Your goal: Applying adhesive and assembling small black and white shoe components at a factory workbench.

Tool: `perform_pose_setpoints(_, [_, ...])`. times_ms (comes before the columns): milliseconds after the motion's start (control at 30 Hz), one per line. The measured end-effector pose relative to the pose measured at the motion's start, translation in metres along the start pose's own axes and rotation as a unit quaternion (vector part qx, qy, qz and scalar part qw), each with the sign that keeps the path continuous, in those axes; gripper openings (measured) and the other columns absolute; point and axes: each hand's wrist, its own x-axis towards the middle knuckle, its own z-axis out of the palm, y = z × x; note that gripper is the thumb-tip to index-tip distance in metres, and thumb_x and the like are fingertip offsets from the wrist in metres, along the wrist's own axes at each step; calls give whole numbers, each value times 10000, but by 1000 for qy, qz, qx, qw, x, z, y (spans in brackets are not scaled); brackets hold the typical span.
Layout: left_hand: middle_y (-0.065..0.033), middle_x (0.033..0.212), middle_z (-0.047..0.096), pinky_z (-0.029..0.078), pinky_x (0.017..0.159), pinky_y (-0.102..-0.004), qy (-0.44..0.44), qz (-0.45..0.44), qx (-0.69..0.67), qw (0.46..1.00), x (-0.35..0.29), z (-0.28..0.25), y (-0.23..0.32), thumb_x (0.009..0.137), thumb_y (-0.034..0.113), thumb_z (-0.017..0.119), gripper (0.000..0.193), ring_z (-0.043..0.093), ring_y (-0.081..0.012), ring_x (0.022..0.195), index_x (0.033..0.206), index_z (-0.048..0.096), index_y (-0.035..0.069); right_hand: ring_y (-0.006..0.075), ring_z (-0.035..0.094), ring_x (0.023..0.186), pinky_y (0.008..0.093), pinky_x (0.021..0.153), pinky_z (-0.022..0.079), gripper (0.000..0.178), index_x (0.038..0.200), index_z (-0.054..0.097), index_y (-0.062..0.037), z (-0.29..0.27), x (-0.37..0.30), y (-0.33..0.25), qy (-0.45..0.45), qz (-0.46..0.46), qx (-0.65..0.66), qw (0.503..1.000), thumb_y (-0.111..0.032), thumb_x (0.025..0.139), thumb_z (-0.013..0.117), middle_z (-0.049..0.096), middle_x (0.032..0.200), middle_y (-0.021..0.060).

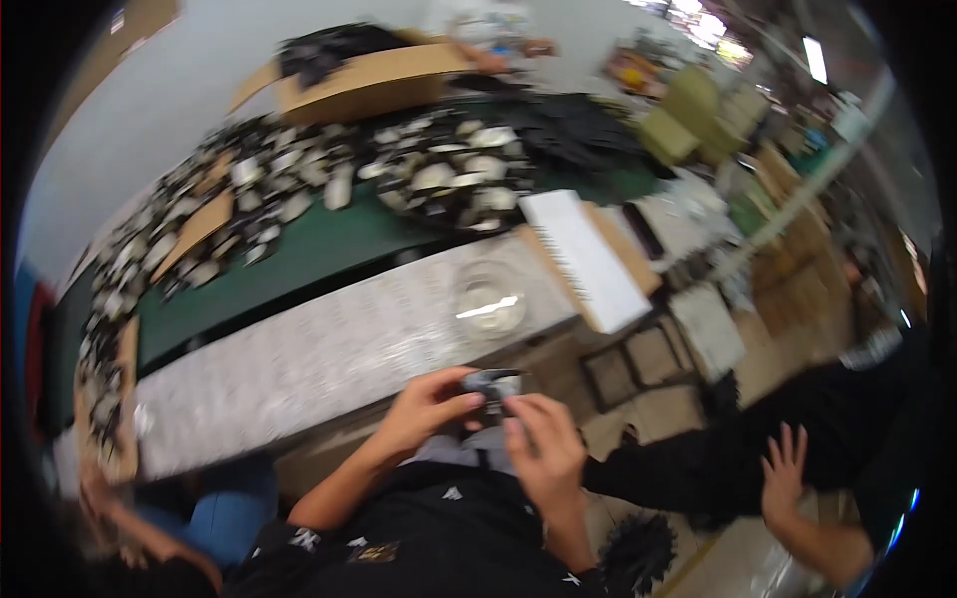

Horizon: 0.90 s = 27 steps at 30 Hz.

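My left hand [427, 409] and my right hand [543, 448] meet close to my chest, both gripping one small dark part with a shiny metal face [495, 384]. The fingers of both hands pinch it from either side. The part is blurred, so its exact shape is unclear. Just beyond the hands lies a grey speckled worktop [299, 369] with a round clear dish [489, 302] on it.
Several small dark and silver parts [299, 184] are heaped on a green mat [319, 254]. A white sheet on a cardboard board [588, 259] sits right of the dish, a cardboard box [369, 85] at the back. Another person's hand [783, 473] is at lower right, another's arm [130, 528] at lower left.
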Motion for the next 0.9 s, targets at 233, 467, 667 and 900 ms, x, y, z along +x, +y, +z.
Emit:
perform_pose_setpoints(233, [-87, 947, 657, 550, 642, -275, -16, 33, 11, 999, -4, -12, -11, 880, 128, 660, 308, 638, -146, 766, 1130, 598, -41, 144, 618, 881, 246, 702, 499, 210, 1095, 661, -10, -3, -4, 2, 2, 141, 239, 961, -83, 901, 624, 639, 1033, 92])
perform_pose_setpoints(467, [-96, 988, 659, 556, 643, -269, 21, 23, -17, 999, -9, -10, -12, 883, 128, 651, 335, 637, -148, 814, 1156, 591, -55, 111, 582, 879, 258, 740, 493, 237, 1097, 648, 13, -8, -13, 12, -15, 271, 454, 849, -140, 947, 547, 632, 1065, 55])
perform_pose_setpoints(667, [-57, 971, 659, 534, 704, -261, -27, -24, 17, 999, 2, 3, -1, 890, 113, 667, 329, 614, -112, 811, 1184, 601, -17, 177, 618, 845, 285, 731, 499, 179, 1034, 665, 22, -20, -14, 21, 89, 163, 155, 970, -29, 873, 604, 642, 1013, 106])
perform_pose_setpoints(900, [-55, 1019, 659, 543, 699, -256, -14, 21, 4, 1000, -2, 1, -8, 881, 71, 674, 286, 615, -104, 847, 1149, 637, -21, 273, 641, 832, 336, 737, 526, 234, 1019, 667, 20, -7, -1, 11, 11, 39, 60, 997, 44, 786, 667, 639, 989, 144])
